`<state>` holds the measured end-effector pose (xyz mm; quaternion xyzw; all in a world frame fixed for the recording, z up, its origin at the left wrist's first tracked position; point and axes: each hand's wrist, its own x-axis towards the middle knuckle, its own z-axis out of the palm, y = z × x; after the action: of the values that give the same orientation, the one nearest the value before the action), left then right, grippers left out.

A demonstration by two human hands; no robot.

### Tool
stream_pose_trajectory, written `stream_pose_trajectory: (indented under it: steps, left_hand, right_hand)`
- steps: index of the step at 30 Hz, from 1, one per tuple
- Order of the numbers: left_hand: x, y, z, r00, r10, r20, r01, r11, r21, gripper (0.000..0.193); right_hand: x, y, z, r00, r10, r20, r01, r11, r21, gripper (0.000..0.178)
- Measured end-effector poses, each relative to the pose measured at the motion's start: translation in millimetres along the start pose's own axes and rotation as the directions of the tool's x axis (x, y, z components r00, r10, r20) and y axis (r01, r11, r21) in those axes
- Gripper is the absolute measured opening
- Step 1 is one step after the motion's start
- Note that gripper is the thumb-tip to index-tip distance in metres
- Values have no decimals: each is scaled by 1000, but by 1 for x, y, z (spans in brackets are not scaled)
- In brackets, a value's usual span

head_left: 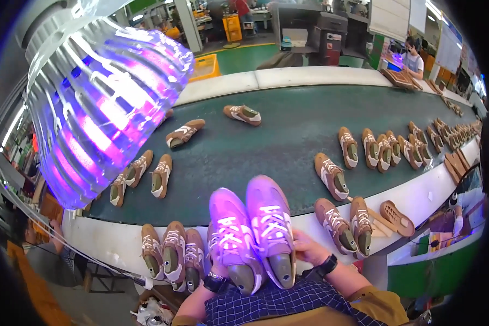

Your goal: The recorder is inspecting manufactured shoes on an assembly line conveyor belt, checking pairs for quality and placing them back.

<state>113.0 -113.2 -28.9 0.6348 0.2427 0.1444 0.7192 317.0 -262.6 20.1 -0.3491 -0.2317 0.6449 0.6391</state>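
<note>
The right hand holds the right shoe by its side; the left hand, mostly hidden, holds the left shoe, over the white ledge. Beyond, the green belt has open middle room. Past its far edge stands 1 yellow crate, contents unclear.

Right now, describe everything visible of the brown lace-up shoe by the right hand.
The brown lace-up shoe looks suede, tinted purple, with white laces and a smooth olive-green last filling its opening. Its toe points away from the camera, heel nearest. It is beside a similar shoe, and the right hand grips its right side.
</note>
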Motion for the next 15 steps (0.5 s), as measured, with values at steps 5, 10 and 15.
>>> stream_pose_trajectory:
  steps: [5,10,15]
  left_hand:
    - [-15,0,7,967,-241,84,201,519,-831,56]
    - [-7,22,3,985,-69,156,170,487,-857,64]
    - [2,39,5,999,-46,-19,4,446,-895,64]
  right_hand:
    - [-4,19,-6,994,108,35,-113,972,205,74]
    - [-12,-13,5,1000,19,-17,-19,999,27,79]
    - [-13,-30,8,966,-172,-195,182,983,36,69]
